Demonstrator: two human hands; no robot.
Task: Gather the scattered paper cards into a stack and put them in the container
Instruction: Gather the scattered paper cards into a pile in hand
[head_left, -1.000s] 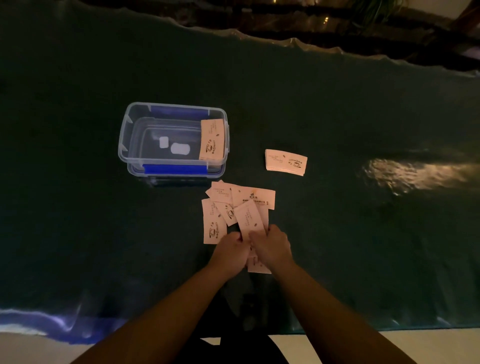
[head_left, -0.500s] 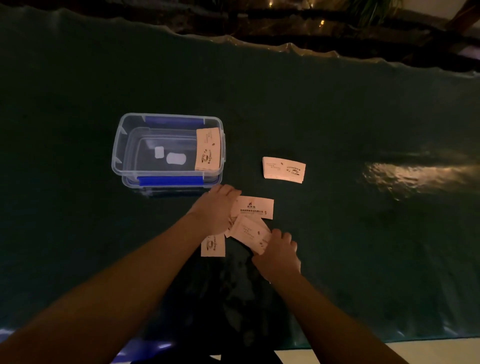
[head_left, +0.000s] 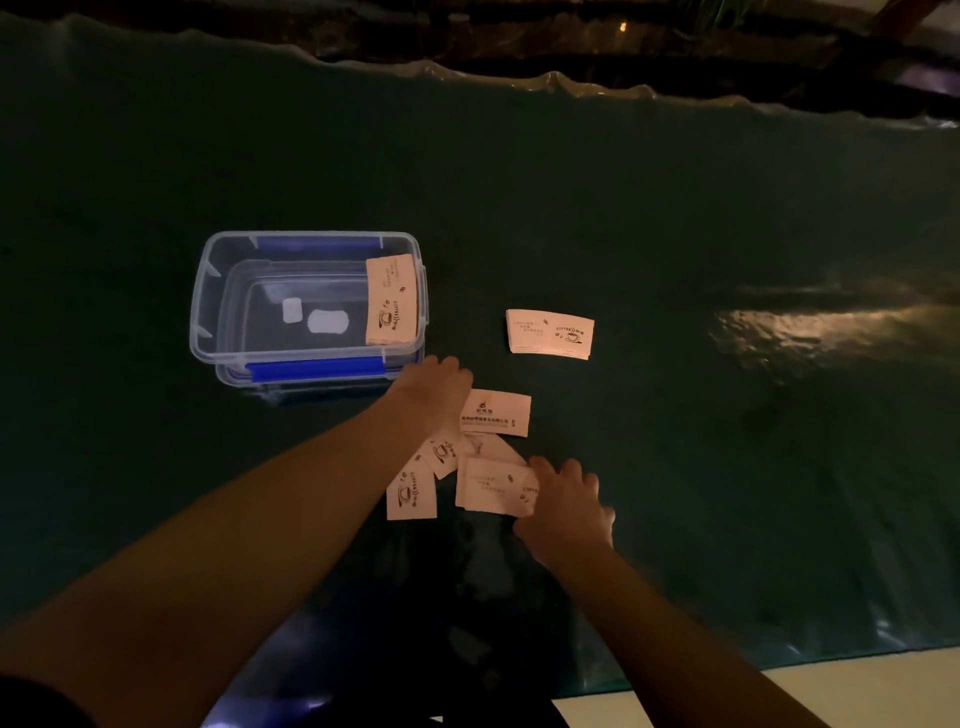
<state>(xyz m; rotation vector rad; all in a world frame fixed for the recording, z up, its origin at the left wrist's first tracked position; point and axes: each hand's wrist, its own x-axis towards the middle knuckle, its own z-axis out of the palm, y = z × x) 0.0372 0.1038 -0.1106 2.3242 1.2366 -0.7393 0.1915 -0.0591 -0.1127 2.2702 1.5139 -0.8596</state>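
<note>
Two hands on scattered cards (head_left: 496, 413), left hand (head_left: 434, 389) flat; right hand (head_left: 563, 501) pinching small stack (head_left: 493, 486)

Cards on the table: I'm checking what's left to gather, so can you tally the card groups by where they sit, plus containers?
Neat stack on the cloth: 1
Stack inside the container: 1
Loose cards showing by the hands: about 5
Clear container: 1
Total: about 8

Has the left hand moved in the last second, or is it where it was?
Yes. The left hand has gone forward from beside the right hand, up over the scattered paper cards, and now lies near the clear plastic container's blue-latched front right corner.
</note>
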